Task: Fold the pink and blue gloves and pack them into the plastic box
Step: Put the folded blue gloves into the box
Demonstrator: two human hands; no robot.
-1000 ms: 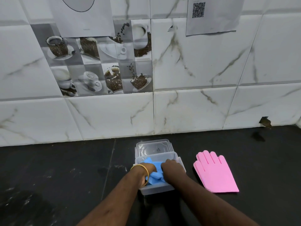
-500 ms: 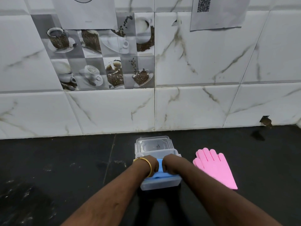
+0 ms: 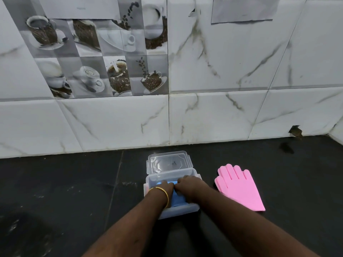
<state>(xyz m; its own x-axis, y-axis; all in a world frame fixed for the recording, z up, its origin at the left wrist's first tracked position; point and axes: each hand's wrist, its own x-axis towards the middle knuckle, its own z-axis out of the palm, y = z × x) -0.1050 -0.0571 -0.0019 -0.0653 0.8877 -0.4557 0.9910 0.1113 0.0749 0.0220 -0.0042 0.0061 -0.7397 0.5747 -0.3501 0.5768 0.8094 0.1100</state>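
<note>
The clear plastic box (image 3: 178, 210) sits open on the black counter. Its lid (image 3: 168, 162) lies just behind it. The folded blue glove (image 3: 177, 200) is inside the box, mostly covered by my hands. My left hand (image 3: 163, 187), with a gold bangle at the wrist, and my right hand (image 3: 192, 185) are side by side in the box. Their fingers bend down onto the blue glove and hold it low inside. The pink glove (image 3: 239, 188) lies flat and unfolded on the counter, right of the box, fingers pointing to the wall.
A black stone counter (image 3: 65, 191) runs left and right of the box. The white marble-tiled wall (image 3: 213, 117) stands close behind the lid. A small hole in the wall (image 3: 295, 131) is at the far right.
The blue glove stood bunched above the rim in both hands. It has been pushed down into the box, and my hands have sunk lower with it. The pink glove has not moved.
</note>
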